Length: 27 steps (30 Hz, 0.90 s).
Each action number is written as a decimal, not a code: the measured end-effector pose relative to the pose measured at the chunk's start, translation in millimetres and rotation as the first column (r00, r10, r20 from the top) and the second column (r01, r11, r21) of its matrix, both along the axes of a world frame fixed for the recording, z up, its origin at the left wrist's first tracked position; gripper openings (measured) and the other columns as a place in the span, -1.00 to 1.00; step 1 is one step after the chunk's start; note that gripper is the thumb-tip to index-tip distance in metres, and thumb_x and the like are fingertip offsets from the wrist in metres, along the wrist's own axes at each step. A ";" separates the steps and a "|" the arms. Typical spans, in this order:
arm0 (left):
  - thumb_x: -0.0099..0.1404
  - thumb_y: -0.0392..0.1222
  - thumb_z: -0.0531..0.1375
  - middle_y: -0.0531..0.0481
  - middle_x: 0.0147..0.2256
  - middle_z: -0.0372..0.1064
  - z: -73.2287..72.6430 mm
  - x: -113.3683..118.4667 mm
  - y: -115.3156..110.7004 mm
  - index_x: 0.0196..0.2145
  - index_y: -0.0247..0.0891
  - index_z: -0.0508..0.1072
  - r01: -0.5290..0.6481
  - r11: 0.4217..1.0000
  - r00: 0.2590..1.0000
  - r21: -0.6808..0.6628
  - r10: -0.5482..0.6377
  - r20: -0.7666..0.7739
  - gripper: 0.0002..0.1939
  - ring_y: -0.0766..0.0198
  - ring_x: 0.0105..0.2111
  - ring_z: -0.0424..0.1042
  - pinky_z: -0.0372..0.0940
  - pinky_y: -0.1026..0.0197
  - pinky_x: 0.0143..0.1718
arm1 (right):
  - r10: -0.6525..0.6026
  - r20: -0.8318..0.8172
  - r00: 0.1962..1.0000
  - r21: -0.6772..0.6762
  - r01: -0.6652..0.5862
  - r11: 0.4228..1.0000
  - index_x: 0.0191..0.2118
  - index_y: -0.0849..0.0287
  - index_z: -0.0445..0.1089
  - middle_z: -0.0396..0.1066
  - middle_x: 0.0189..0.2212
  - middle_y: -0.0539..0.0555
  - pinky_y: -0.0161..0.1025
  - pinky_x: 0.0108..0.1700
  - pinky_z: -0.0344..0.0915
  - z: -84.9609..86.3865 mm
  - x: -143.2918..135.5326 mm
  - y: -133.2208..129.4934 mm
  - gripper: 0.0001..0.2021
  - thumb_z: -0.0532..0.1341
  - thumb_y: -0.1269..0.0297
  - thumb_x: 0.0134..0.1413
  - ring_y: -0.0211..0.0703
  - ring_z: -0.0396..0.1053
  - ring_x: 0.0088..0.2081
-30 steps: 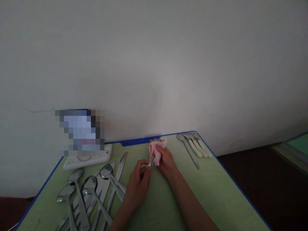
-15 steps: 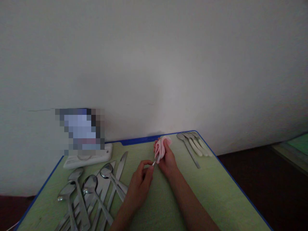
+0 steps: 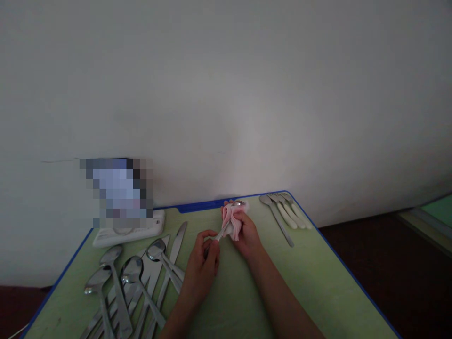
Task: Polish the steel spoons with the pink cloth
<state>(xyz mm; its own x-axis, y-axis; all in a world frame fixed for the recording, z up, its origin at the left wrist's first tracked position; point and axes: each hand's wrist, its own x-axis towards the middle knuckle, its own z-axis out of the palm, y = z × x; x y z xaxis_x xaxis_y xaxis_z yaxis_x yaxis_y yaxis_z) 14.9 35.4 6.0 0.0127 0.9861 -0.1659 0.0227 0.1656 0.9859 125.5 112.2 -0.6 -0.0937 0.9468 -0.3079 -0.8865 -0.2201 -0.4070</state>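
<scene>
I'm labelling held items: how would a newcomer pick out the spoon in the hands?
Find the blue-edged green table and look at its middle, toward the far edge. The right hand grips a bunched pink cloth; the spoon passes through it, bowl showing beyond, handle in the left hand. It alone is held, while the other spoons lie on the table.

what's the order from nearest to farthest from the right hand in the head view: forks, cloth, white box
1. Cloth: held in the right hand.
2. Forks: apart from it, a little way to its right.
3. White box: farthest, well to its left.
</scene>
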 end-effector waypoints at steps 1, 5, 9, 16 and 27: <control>0.26 0.02 0.01 0.25 -0.60 0.08 -0.1 0.2 0.2 -0.18 -0.21 0.17 -0.002 1.000 1.000 0.002 0.002 0.009 -0.72 0.47 -0.69 0.05 0.00 0.43 -0.68 | 0.006 0.004 1.000 0.003 -0.006 1.000 -0.33 0.17 0.35 0.49 -0.39 0.00 -0.19 -0.18 0.42 -0.3 -0.2 0.1 -0.73 0.12 0.58 -0.25 -0.19 0.46 -0.32; 0.24 0.02 0.04 0.24 -0.59 0.12 0.0 -0.4 1.7 -0.20 -0.22 0.20 -0.038 0.999 0.997 0.001 0.038 0.063 -0.72 0.50 -0.70 0.05 -0.02 0.44 -0.70 | 0.001 -0.016 1.000 0.004 -0.001 1.000 -0.33 0.19 0.37 0.49 -0.38 0.03 -0.22 -0.18 0.41 -3.0 0.2 1.4 -0.79 0.14 0.53 -0.18 -0.21 0.46 -0.32; 0.22 0.03 0.06 0.21 -0.55 0.18 -0.1 -1.7 3.8 -0.21 -0.21 0.21 -0.103 0.994 0.987 -0.018 0.105 0.125 -0.71 0.51 -0.71 0.09 -0.02 0.45 -0.73 | -0.009 -0.089 0.996 0.018 0.010 1.000 -0.33 0.19 0.38 0.49 -0.34 0.06 -0.16 -0.14 0.38 -4.3 3.3 1.2 -0.89 0.17 0.36 -0.05 -0.19 0.44 -0.27; 0.21 0.06 0.06 0.20 -0.55 0.18 0.4 -1.3 4.3 -0.23 -0.23 0.26 -0.101 0.994 0.987 -0.048 0.106 0.124 -0.69 0.50 -0.71 0.10 0.00 0.45 -0.75 | -0.019 -0.063 0.998 0.081 0.024 0.996 -0.36 0.12 0.39 0.49 -0.35 0.04 -0.06 -0.11 0.35 0.4 4.2 -1.4 -0.90 0.16 0.27 -0.03 -0.13 0.42 -0.19; 0.21 0.06 0.07 0.20 -0.58 0.14 -2.4 -1.5 4.0 -0.23 -0.26 0.27 -0.052 0.998 0.997 -0.043 0.054 0.054 -0.68 0.46 -0.67 0.10 0.01 0.42 -0.69 | 0.061 -0.006 0.998 0.003 -0.060 0.998 -0.30 0.18 0.37 0.48 -0.38 0.03 -0.12 -0.17 0.39 0.0 -1.1 -2.7 -0.68 0.07 0.55 -0.27 -0.13 0.44 -0.30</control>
